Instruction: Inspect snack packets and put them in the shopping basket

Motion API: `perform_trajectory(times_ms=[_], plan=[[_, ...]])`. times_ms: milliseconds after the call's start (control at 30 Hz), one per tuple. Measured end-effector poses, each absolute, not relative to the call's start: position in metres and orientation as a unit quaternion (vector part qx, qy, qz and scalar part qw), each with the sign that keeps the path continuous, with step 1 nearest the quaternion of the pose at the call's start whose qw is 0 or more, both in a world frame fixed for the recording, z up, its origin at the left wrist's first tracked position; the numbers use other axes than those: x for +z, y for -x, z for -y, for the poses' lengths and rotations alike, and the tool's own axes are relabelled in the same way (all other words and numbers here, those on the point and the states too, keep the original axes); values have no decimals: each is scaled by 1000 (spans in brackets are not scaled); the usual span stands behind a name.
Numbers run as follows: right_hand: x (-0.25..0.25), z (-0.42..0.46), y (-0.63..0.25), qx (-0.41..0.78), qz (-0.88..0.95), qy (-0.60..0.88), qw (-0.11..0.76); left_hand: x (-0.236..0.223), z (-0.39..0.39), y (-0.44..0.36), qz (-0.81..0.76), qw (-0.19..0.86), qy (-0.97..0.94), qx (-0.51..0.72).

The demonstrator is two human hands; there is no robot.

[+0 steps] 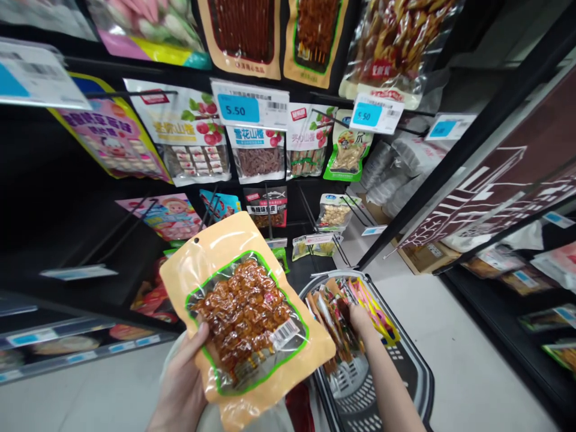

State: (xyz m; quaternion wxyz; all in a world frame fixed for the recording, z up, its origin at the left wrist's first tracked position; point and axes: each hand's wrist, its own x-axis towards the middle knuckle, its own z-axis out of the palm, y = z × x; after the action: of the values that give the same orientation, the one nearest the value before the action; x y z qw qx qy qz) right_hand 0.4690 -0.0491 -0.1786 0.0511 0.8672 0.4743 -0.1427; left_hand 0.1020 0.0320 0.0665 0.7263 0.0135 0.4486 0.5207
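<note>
Entry, snack aisle. Left hand [184, 384] at 7 o'clock of the view: grip pinching the lower left edge of a flat orange plastic snack pouch with a green-rimmed clear window [245, 318]; thumb lies over the window's edge, fingers hidden behind. The pouch is held up, tilted, with its punched hang hole toward 11 o'clock. Brown glazed pieces show through the window; a white barcode sticker sits at its 4 o'clock side.

Right hand [360, 318] reaches down at 5 o'clock into a grey plastic shopping basket [414, 372] standing on the pale floor [468, 372]. Its fingers are buried among upright colourful snack packets [342, 312] in the basket; whether the grip is pressed together or spread, cannot tell. The held pouch is just beside the basket, at its 9 o'clock, its lower right corner overlapping the basket rim in view.

Background, 12 o'clock: black peg racks carrying hanging bags, among them white hawthorn candy bags with red fruit print [193, 138]. A blue-and-white price tag reading 5.50 [249, 108] sits on a peg above them. A brown cardboard box [425, 255] lies on the floor at 3 o'clock.
</note>
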Motion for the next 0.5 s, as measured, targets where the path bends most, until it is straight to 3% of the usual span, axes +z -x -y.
perform_trajectory(times_ms=[500], plan=[[-186, 47, -450, -188, -427, -868, 172, 60, -42, -108, -491, 707, 48, 506]])
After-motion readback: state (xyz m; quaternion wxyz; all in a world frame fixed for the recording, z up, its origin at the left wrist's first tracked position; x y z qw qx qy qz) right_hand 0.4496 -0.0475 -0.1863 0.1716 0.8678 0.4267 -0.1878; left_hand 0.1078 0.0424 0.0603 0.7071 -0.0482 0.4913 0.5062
